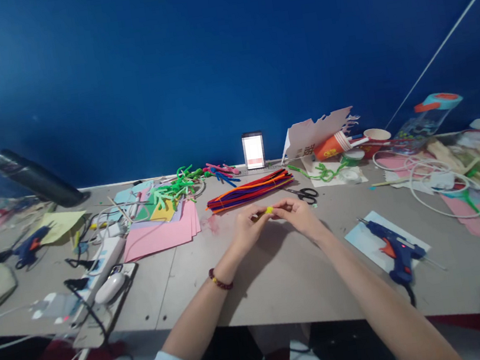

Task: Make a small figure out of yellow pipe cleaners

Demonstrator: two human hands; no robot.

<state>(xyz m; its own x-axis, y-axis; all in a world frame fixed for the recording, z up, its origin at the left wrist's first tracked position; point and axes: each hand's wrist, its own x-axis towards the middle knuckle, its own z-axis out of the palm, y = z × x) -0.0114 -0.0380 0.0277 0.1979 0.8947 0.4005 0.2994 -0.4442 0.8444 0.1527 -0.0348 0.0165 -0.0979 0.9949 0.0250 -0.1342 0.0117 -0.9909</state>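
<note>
My left hand (250,226) and my right hand (297,215) meet over the middle of the table. Between their fingertips they pinch a small bright yellow piece (269,210); it is too small to tell its kind. Just beyond the hands lies a bundle of pipe cleaners (250,191) in red, orange and purple. Black-handled scissors (307,195) rest behind my right hand. To the right, a blue glue gun (395,247) lies on a pale blue sheet (366,236).
Pink paper sheets (159,239) and green pipe cleaner shapes (174,190) are at left, near a power strip (101,271) with cables. A lit screen (254,150) stands against the blue wall. An orange paper cup (332,146) lies tipped at back right. White cable (454,209) coils at right.
</note>
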